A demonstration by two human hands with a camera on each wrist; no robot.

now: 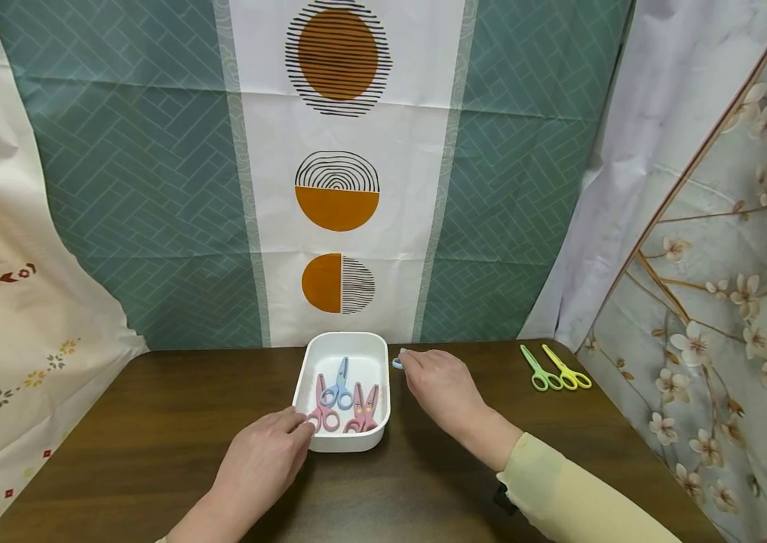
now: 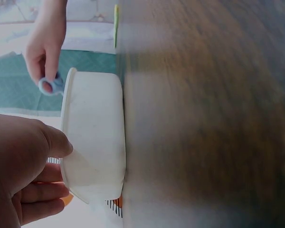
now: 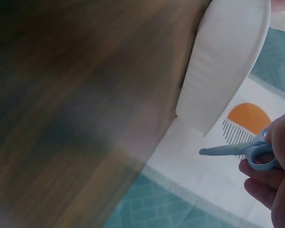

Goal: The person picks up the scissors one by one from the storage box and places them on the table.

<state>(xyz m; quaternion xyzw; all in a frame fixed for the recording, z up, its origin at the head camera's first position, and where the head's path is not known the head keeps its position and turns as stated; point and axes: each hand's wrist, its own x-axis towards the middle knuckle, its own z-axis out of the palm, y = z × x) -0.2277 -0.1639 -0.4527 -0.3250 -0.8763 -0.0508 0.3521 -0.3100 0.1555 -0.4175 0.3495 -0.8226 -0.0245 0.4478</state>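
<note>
A white rectangular bin (image 1: 348,442) stands on the table, holding pink scissors (image 1: 357,411) and a light blue pair of scissors (image 1: 338,394). My left hand (image 1: 268,452) is at its near left corner; the left wrist view shows the thumb (image 2: 61,143) against the outer wall and the fingers across the rim, pinching it. Just right of the bin, my right hand (image 1: 443,383) pinches a second blue pair of scissors (image 3: 262,156) by its handle loops. Its closed blades point away from the hand in the right wrist view, raised above table level.
Green scissors (image 1: 543,376) and yellow scissors (image 1: 569,372) lie side by side at the table's right rear. A patterned curtain (image 1: 342,286) hangs along the back edge of the brown wooden table (image 1: 173,437). Flowered cloth (image 1: 716,354) borders the right side.
</note>
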